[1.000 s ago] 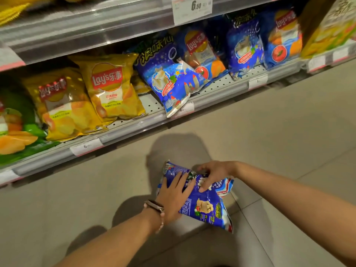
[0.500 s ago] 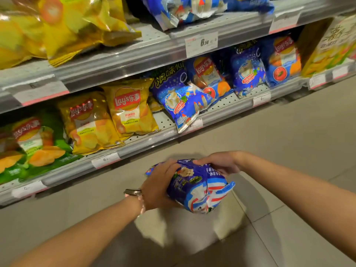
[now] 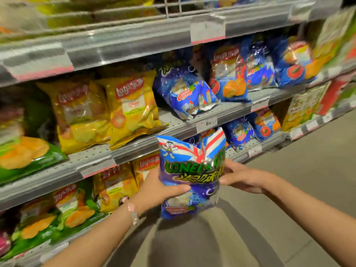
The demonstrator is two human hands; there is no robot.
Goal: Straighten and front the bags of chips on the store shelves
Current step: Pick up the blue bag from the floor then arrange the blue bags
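Shelving unit [image 3: 134,41]: grey metal tiers running from near left to far right, price tags clipped along the front rails; the picture is blurred by motion.

Middle shelf [image 3: 173,130]: yellow chip bags [image 3: 125,106] at centre-left, leaning and overlapping rather than square to the rail. To their right, a blue bag [image 3: 190,95] slumped forward with its lower edge crumpled toward the shelf front. Further right, blue tomato-print bags [image 3: 229,78], tilted.

Lower shelf [image 3: 48,180]: yellow and green bags [image 3: 77,207] at left, small blue bags [image 3: 238,132] at right, uneven.

Held item: blue snack bag [image 3: 192,176], white and red at top, green lettering across the middle. It is off the shelf, upright, in the aisle just in front of the lower tiers, face toward the camera.

Progress, as judged: early. One bag is in hand and not yet placed; the slumped blue bag and the leaning yellow ones remain to be stood up and pulled forward.

Left hand [image 3: 154,191]: wrapped round the bag's left side, thumb pressed across the front, remaining fingers hidden behind.

Right hand [image 3: 242,178]: fingers curled onto the bag's right edge, gripping it; fingertips partly hidden by the foil.
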